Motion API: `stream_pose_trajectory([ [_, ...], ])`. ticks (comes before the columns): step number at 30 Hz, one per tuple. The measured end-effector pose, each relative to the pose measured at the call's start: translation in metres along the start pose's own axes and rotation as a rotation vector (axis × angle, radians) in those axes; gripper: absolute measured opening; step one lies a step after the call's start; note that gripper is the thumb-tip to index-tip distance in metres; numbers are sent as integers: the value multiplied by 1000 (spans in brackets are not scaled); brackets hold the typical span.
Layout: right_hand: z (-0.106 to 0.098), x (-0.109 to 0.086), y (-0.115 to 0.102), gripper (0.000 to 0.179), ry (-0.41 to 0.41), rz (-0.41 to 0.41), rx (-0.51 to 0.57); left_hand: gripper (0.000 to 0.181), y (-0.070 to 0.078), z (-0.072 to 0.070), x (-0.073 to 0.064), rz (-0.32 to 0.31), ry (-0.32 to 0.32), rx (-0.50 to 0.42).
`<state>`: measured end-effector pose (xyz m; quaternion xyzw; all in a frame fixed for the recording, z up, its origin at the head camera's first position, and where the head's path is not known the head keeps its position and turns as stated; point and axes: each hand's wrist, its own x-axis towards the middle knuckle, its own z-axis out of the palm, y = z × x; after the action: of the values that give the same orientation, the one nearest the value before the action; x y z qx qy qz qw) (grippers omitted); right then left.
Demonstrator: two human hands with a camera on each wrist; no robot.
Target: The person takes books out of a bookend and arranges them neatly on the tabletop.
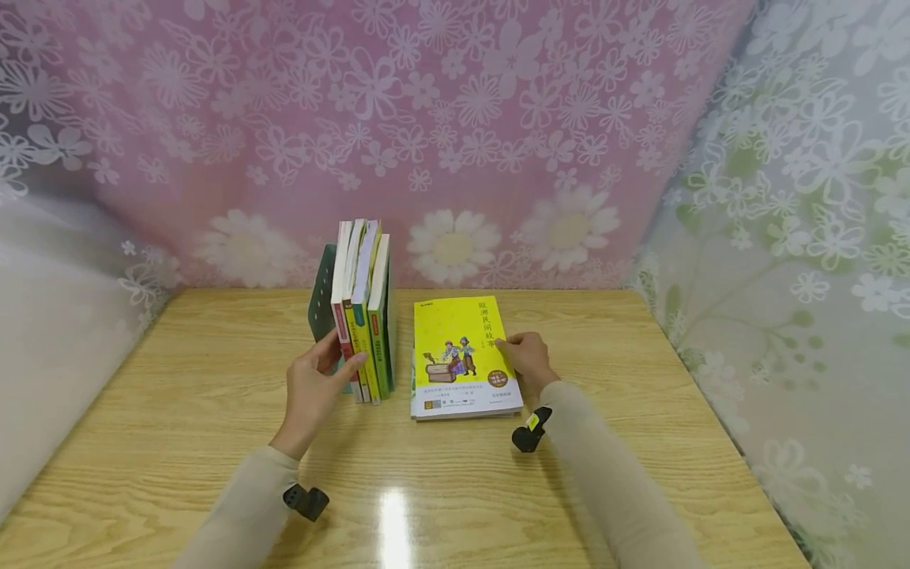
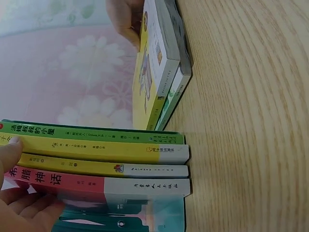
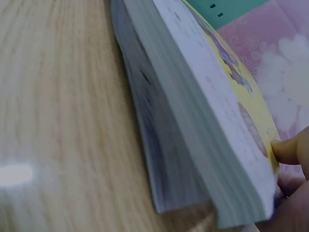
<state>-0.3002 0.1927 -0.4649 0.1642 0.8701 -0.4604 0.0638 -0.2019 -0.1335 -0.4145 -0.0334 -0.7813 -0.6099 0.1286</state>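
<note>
Several books (image 1: 360, 304) stand upright in a row, spines toward me, between the plates of a teal bookend (image 1: 323, 296). My left hand (image 1: 316, 387) grips the row from the left. Its thumb lies on a yellow spine (image 2: 96, 149), and its fingers are beside the red-and-white spine (image 2: 79, 186). To the right, a yellow picture-covered book (image 1: 455, 340) lies flat on top of another book (image 2: 175, 96) with a green-and-white spine. My right hand (image 1: 528, 357) pinches the yellow book's right edge, thumb on the cover. In the right wrist view the yellow book's edge rises from the lower book.
Everything stands on a wood-grain table (image 1: 213, 442). A flower-patterned pink cloth (image 1: 426, 134) hangs behind it, and a pale floral cloth (image 1: 796, 316) borders the right side. Small black cameras (image 1: 306, 502) are strapped to both wrists.
</note>
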Motion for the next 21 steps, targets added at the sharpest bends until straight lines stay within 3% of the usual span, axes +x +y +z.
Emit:
stream_pose_trajectory([
  [5, 11, -4, 2, 38, 85, 49, 65, 61, -4, 2, -1, 19, 56, 21],
  [12, 24, -9, 3, 34, 194, 20, 82, 52, -7, 6, -2, 91, 126, 6],
  [18, 28, -13, 1, 33, 216, 15, 116, 47, -5, 7, -5, 90, 143, -54],
  [21, 29, -14, 1, 32, 227, 3, 108, 43, 5, 6, -9, 97, 154, -56],
])
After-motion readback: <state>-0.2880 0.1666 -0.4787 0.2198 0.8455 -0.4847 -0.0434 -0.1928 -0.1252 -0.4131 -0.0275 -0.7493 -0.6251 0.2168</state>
